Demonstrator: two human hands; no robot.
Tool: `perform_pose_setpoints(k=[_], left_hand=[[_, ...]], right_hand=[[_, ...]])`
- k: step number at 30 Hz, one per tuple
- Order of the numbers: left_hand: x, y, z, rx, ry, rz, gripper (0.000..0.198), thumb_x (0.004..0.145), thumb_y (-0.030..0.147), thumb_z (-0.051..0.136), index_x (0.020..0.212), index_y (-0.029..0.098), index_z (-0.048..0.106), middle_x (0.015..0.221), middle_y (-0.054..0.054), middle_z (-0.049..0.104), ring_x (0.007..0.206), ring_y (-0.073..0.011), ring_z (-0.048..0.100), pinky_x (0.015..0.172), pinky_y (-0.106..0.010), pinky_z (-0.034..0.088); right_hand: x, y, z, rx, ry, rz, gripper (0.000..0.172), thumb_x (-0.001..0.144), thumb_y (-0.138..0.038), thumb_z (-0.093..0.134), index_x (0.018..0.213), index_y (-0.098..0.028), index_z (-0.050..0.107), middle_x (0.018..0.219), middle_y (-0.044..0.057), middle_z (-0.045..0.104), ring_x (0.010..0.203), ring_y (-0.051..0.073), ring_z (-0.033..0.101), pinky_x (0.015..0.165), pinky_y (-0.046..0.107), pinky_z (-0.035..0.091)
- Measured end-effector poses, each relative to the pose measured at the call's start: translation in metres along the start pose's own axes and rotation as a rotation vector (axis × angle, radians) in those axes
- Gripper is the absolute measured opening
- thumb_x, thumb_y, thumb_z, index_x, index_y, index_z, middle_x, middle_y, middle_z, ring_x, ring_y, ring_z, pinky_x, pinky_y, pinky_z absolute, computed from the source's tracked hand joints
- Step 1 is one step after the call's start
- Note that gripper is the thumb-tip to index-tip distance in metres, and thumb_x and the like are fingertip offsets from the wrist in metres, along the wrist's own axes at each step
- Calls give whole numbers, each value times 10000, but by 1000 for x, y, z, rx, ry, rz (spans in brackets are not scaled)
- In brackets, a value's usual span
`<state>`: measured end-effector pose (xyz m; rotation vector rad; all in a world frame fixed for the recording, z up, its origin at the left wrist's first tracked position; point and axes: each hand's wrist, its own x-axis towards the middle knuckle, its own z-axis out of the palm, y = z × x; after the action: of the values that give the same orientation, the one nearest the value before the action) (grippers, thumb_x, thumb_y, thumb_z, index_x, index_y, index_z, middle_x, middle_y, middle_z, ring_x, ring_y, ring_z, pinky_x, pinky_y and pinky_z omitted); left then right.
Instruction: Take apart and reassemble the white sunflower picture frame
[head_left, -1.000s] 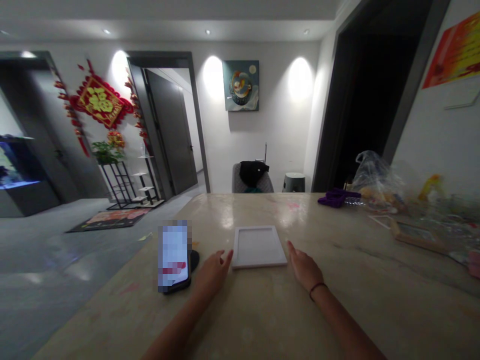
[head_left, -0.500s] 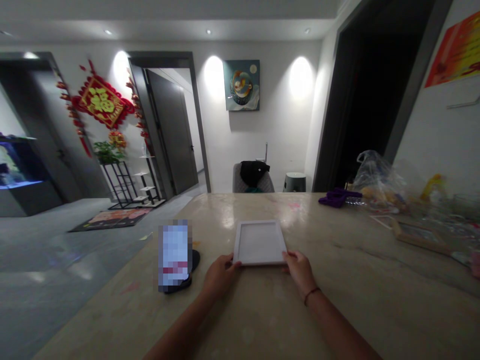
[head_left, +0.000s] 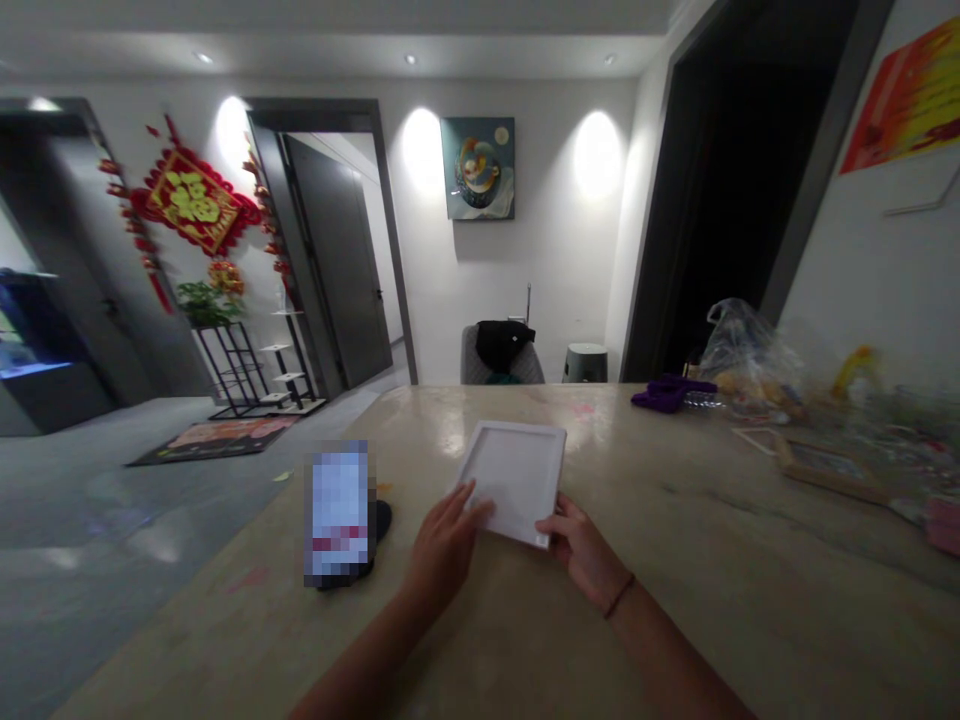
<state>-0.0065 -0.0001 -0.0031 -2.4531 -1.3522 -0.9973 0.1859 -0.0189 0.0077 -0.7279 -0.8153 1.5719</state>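
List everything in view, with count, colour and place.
white square frame: one, white, tilted between the hands
counter: one, cream, beneath the hands
phone: one, screen blurred, on the counter, left of the frame
round pad: one, black, under the phone
cloth: one, purple, far counter
plastic bag: one, clear, right of the cloth
painting: one, blue-green, back wall
chair: one, grey, beyond the counter
left hand: one, on the frame
right hand: one, gripping the frame's edge

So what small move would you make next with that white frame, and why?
I'd probably slide the left hand further onto the white frame. Its spread fingers seem only to lie on the frame's near edge, while the right hand pinches the lower corner, so the skewed frame looks unevenly held above the counter.
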Motion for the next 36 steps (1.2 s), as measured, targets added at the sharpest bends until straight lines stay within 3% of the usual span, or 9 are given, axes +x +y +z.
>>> perform_pose_setpoints(k=[2,5,12,16,19,24,28,31,36], left_hand=[[0,9,-5,83,-2,176,310,796,161,466,1063,254,592,1198,-66,563,1067,-207,542,868,-372,462],[1,16,-12,170,8,301,320,820,132,420,1083,231,575,1116,-67,618,987,-190,592,813,-347,500],[2,14,-19,82,50,324,289,854,169,379,1071,190,569,1088,-77,634,980,-167,598,820,-297,495],[3,22,-20,-100,-70,60,270,850,253,401,1048,211,579,1103,-61,627,999,-171,589,864,-292,464],[3,30,-23,-200,-156,-166,261,822,274,430,1035,233,576,1137,-32,609,1011,-183,581,884,-305,447],[4,36,-25,-320,-59,-323,275,753,255,507,1020,216,561,969,-50,677,838,-203,641,759,-302,494],[4,45,-23,-509,34,-424,146,697,323,573,780,204,556,740,-34,684,698,-192,651,645,-278,508],[6,54,-23,-684,47,-551,214,656,391,605,670,206,497,667,-13,664,638,-180,642,592,-274,508],[14,49,-25,-896,-39,-713,353,557,479,669,691,165,578,693,-48,682,710,-219,639,642,-307,511]], right_hand=[[-2,-4,3,26,-32,1,383,529,-127,614,903,-206,599,843,1,681,744,182,607,671,293,448],[-5,-9,6,40,-74,-9,366,537,-129,629,894,-206,608,854,4,678,746,184,606,700,315,446],[-8,-14,7,122,-166,-43,275,671,-316,620,924,-211,613,897,34,666,815,195,596,744,337,429],[0,-12,1,150,-75,18,319,666,-489,591,778,-196,647,826,47,670,776,192,600,721,328,434],[10,-2,-6,85,16,32,346,626,-506,616,772,-195,653,791,52,663,766,192,603,723,324,429],[18,18,-15,-87,217,18,309,563,-444,687,751,-204,634,781,40,642,752,172,594,736,307,424],[10,15,-6,42,30,47,332,636,-470,629,831,-203,624,857,39,646,788,173,598,761,320,439],[5,9,3,72,-76,17,315,650,-431,632,845,-184,617,876,44,653,880,191,588,784,317,442],[8,2,-4,100,90,-50,272,581,-319,703,799,-203,587,850,4,663,858,181,601,758,305,460]])
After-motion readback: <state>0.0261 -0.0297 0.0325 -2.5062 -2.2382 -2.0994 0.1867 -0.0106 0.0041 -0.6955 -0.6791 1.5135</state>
